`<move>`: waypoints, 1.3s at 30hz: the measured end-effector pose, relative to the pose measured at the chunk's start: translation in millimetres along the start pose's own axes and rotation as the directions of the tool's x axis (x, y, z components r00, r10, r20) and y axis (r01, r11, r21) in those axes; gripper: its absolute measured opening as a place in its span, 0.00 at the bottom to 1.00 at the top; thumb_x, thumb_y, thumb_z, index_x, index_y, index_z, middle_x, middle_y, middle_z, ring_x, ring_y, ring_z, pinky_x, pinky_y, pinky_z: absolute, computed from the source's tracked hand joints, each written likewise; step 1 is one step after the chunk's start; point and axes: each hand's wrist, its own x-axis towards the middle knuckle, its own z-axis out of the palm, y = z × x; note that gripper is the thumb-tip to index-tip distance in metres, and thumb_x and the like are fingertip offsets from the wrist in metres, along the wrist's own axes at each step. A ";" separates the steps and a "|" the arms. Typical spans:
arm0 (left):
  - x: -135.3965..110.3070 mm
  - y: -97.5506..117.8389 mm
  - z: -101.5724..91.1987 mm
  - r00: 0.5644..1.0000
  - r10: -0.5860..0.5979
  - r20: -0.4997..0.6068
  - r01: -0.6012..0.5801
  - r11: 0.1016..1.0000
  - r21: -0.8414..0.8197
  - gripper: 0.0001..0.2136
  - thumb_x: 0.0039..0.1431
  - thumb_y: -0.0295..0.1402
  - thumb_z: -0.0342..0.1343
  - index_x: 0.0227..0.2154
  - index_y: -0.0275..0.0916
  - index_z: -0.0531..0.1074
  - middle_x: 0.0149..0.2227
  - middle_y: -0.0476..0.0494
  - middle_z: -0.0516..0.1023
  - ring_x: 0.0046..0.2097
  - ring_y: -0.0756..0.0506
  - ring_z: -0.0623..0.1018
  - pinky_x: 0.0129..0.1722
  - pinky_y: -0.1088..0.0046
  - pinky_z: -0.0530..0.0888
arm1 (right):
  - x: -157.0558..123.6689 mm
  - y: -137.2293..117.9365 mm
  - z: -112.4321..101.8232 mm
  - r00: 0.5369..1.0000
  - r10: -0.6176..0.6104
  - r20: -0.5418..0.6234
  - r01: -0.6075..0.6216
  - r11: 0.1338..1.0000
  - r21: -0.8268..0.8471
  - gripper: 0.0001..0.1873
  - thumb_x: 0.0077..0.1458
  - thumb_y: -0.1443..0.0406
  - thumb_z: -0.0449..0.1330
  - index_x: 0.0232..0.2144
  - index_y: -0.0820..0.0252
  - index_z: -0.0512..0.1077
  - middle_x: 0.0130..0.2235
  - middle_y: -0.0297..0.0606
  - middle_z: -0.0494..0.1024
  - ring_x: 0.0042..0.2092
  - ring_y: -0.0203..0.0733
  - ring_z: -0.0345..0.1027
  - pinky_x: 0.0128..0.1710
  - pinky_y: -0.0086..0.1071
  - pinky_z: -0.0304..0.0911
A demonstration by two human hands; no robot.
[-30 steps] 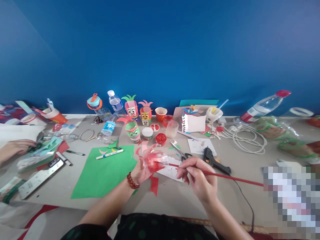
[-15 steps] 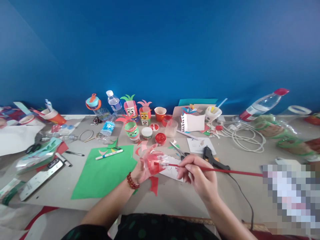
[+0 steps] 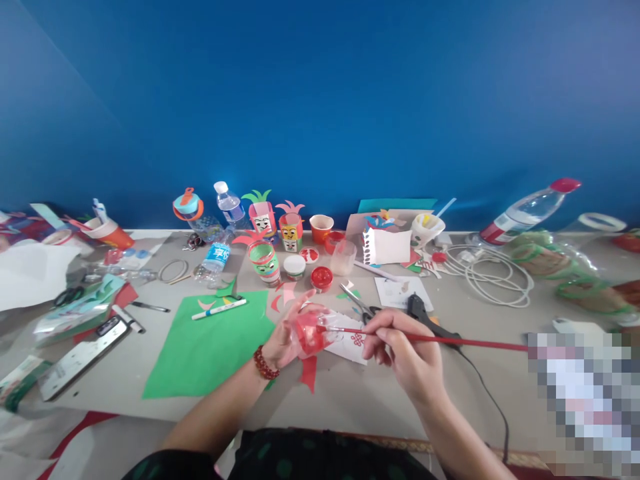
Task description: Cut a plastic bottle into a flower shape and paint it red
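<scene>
My left hand (image 3: 286,337) is wrapped round a clear plastic cup-like piece (image 3: 307,331), smeared with red paint over much of its side. Between the thumb and fingers of my right hand (image 3: 403,347) is a long red paintbrush (image 3: 465,343); its tip touches the painted side of the plastic. Just beyond, an open jar of red paint (image 3: 321,278) stands beside a white-lidded jar (image 3: 294,267). Under my hands lies white paper with a red knot drawing (image 3: 345,340). A scrap of red paper (image 3: 309,375) lies below the left hand.
Green paper (image 3: 210,353) with a marker (image 3: 219,309) lies to the left. Scissors (image 3: 357,301) and a black glue gun (image 3: 431,319) with a trailing cord are on the right. Decorated paper cups (image 3: 264,260), a bottle (image 3: 231,203) and a coiled white cable (image 3: 495,273) stand or lie farther back.
The brush and my right hand have shifted slightly right. The plastic piece has turned a little in my left hand, and more of the knot drawing shows.
</scene>
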 end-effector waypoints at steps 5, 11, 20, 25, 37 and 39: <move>1.2 -1.1 -0.1 0.999 0.029 0.024 -0.030 0.999 0.044 0.43 0.43 0.56 0.68 0.62 0.47 0.64 0.54 0.38 0.74 0.57 0.32 0.72 0.56 0.49 0.71 | 0.3 -4.9 0.6 1.000 0.008 -0.020 -0.007 0.999 0.035 0.09 0.51 0.68 0.55 0.25 0.60 0.74 0.17 0.36 0.77 0.16 0.32 0.61 0.15 0.23 0.54; 0.7 0.8 4.1 0.998 0.061 0.005 -0.062 0.995 0.084 0.42 0.43 0.55 0.68 0.61 0.45 0.66 0.52 0.38 0.75 0.57 0.31 0.72 0.53 0.54 0.73 | 2.4 -3.2 2.1 1.000 0.014 0.022 -0.013 1.000 -0.026 0.08 0.51 0.68 0.55 0.24 0.60 0.74 0.17 0.37 0.78 0.16 0.32 0.61 0.15 0.24 0.55; 1.3 0.6 4.4 0.999 0.049 -0.004 -0.049 0.995 0.084 0.42 0.42 0.55 0.69 0.60 0.47 0.67 0.52 0.36 0.76 0.52 0.36 0.76 0.54 0.53 0.73 | 2.7 -6.3 0.6 0.999 0.040 0.023 -0.040 0.999 0.009 0.08 0.50 0.67 0.55 0.24 0.60 0.73 0.16 0.37 0.77 0.15 0.32 0.60 0.14 0.24 0.52; 1.8 0.5 2.0 0.999 0.046 0.004 -0.046 0.995 0.090 0.42 0.41 0.55 0.70 0.61 0.47 0.67 0.51 0.37 0.75 0.52 0.35 0.76 0.54 0.51 0.73 | 5.8 -7.0 -2.6 1.000 0.014 -0.004 -0.014 0.999 -0.034 0.09 0.50 0.67 0.55 0.23 0.60 0.74 0.16 0.36 0.77 0.16 0.32 0.61 0.15 0.24 0.53; 1.4 -0.2 0.9 0.997 0.066 0.042 -0.072 0.984 0.160 0.41 0.45 0.57 0.66 0.62 0.49 0.65 0.53 0.38 0.75 0.53 0.34 0.76 0.54 0.51 0.72 | 8.0 -8.2 -3.5 1.000 0.016 -0.008 -0.017 0.998 -0.068 0.08 0.49 0.67 0.55 0.23 0.60 0.74 0.16 0.36 0.77 0.16 0.33 0.61 0.15 0.24 0.53; 1.7 -0.3 1.3 0.997 0.066 0.049 -0.073 0.986 0.147 0.41 0.45 0.57 0.66 0.62 0.48 0.65 0.53 0.38 0.74 0.55 0.33 0.75 0.55 0.50 0.71 | 7.2 -10.0 -4.0 1.000 0.015 -0.026 -0.016 0.999 -0.047 0.08 0.49 0.66 0.55 0.23 0.60 0.74 0.16 0.36 0.76 0.16 0.33 0.61 0.14 0.24 0.53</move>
